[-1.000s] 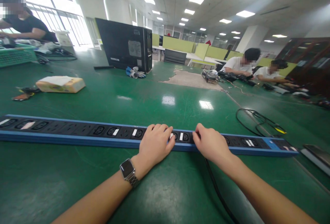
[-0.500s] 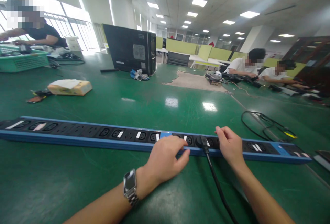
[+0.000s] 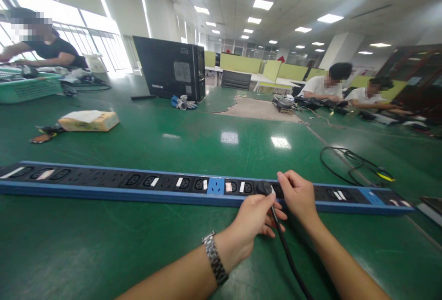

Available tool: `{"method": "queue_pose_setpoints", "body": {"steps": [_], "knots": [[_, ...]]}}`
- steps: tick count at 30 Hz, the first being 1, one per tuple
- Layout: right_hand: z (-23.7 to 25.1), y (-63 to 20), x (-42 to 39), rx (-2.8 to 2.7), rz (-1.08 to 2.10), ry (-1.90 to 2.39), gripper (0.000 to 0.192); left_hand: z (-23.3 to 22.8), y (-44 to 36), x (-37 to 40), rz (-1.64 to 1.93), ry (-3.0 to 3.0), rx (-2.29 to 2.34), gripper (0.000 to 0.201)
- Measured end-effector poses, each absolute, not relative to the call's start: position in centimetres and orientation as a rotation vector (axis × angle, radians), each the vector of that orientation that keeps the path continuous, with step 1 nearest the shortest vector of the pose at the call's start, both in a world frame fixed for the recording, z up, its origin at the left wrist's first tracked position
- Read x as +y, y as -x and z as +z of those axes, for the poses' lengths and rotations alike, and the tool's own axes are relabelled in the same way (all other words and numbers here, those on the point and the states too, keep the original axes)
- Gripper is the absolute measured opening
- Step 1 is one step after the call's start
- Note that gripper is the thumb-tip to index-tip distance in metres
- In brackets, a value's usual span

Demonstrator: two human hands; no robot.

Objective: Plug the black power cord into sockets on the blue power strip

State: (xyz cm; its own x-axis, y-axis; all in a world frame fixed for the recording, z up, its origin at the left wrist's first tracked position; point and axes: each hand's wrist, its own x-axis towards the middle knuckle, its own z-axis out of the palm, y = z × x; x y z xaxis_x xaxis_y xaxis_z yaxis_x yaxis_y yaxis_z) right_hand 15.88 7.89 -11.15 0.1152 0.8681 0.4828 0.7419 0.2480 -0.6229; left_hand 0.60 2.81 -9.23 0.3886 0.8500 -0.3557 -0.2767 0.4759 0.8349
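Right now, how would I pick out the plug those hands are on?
Find the long blue power strip lying across the green table nearest the camera. Follow it right to where the left hand and right hand meet: the black plug sits there in a socket. It alone trails a black cable toward the camera; neighbouring sockets in view stand empty.

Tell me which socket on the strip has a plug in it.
The socket between the hands, right of the blue module: only it holds a black plug; the others show bare.
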Motion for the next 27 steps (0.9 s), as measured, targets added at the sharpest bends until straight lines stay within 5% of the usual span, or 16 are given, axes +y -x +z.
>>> {"method": "queue_pose_setpoints", "body": {"steps": [13, 17, 27], "knots": [[-10.8, -16.1, 7.5, -1.642, 0.244, 1.467, 0.037, -4.0, 2.8, 2.5, 1.101, -0.915, 0.73, 0.039], [-11.0, -15.9, 7.8, -1.655, 0.219, 1.521, 0.039, -4.9, 8.5, 3.5, 1.367, -0.709, 0.939, 0.04], [-10.9, -15.8, 7.7, -1.66, 0.19, 1.557, 0.041, -9.2, 10.5, 2.8, 1.078, -0.775, 1.355, 0.051]]}}
